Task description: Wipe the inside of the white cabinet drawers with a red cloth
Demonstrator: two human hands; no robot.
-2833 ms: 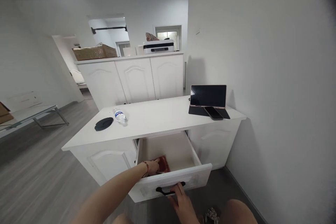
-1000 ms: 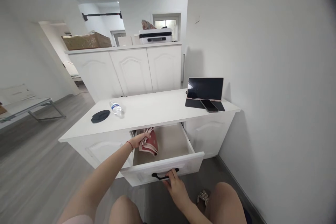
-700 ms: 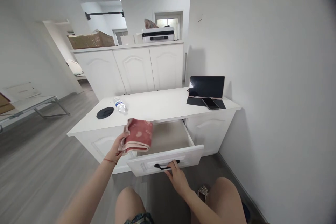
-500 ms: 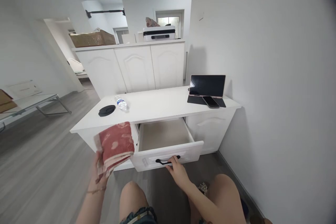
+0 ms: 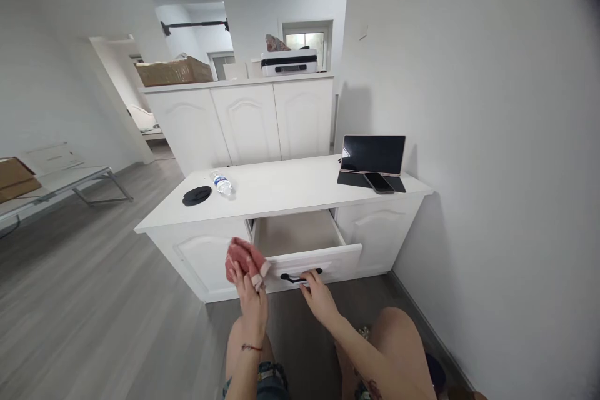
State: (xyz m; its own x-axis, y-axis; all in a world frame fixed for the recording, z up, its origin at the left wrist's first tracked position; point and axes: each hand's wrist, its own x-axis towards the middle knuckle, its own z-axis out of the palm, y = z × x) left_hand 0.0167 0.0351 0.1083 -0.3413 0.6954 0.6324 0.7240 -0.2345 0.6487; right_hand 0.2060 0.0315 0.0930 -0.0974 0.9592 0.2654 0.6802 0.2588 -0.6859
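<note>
A bunched red cloth with pale edges [image 5: 244,258], like a small towel, is gripped in my left hand [image 5: 250,297], just left of the drawer front. My right hand [image 5: 319,297] has its fingers on the black handle [image 5: 291,277] of the white drawer [image 5: 337,255]. The drawer stands partly pulled out, its pale bottom [image 5: 297,232] bare where I can see it. Part of the drawer's left front corner is hidden behind the cloth.
On the white cabinet top [image 5: 276,190] lie a black round object [image 5: 197,195], a water bottle [image 5: 222,184], a tablet on a dark stand [image 5: 374,154] and a phone [image 5: 379,183]. My knees [image 5: 404,337] are below the drawer. A wall [image 5: 492,169] rises at right.
My left hand has moved right with the cloth, now bunched rather than folded flat. The drawer has gone in a little, with my right hand still at its handle.
</note>
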